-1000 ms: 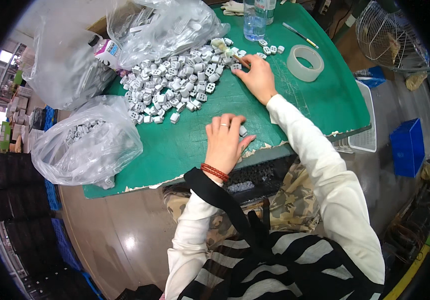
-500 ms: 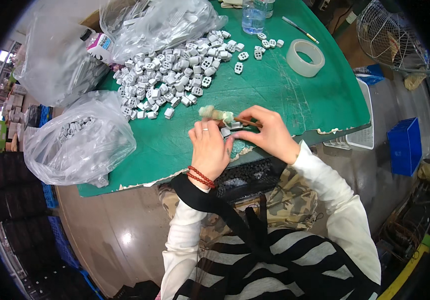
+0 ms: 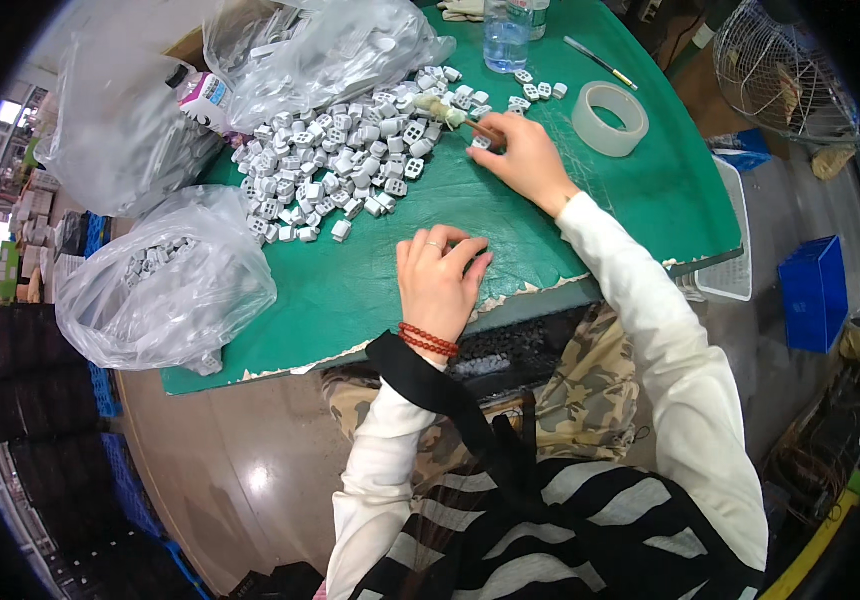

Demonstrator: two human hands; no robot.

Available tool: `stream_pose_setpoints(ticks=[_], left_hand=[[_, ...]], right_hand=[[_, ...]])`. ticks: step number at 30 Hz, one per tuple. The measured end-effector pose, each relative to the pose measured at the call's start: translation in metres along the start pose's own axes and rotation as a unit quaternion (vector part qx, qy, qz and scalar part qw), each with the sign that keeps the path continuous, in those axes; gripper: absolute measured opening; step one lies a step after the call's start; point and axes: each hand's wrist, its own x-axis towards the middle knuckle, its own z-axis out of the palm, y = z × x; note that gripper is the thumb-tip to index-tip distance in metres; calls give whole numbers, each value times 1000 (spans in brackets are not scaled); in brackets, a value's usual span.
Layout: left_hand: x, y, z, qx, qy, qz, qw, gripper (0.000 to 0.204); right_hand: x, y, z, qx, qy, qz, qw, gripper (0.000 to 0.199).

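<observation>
Right hand [image 3: 532,165]: our fingers are closed around the stick [image 3: 479,129], its pale wad [image 3: 439,108] at the pile's right edge.
Left hand [image 3: 440,277]: half curled and low at the green table [image 3: 340,290]; we cannot tell whether it has hold of anything.
Grey parts [image 3: 350,150]: heaped beyond our left hand, with one loose part [image 3: 480,142] by the right fingertips, touching or not we cannot tell.
Step at the pile: we judge it a reach for a part, stick in grip.
Move on the loose part: seems to call for a thumb-and-finger pinch, wad clear of its neighbours.
</observation>
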Motion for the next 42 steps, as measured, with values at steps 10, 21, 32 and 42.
stream_pose_setpoints(ticks=[10,21,32,42], left_hand=[[1,1,-8,-246,33,-56,967,42],[-1,-3,-17,-149,3,16,989,55],[-5,-10,-15,-96,-17,25,995,58],[0,-1,-2,-42,-5,42,998,35]], right_hand=[[-68,-23,-31,320,-103,34,941,32],[-85,-30,-48,286,-132,121,942,26],[-7,-4,-18,134,43,39,989,35],[11,11,-3,36,8,-29,999,22]])
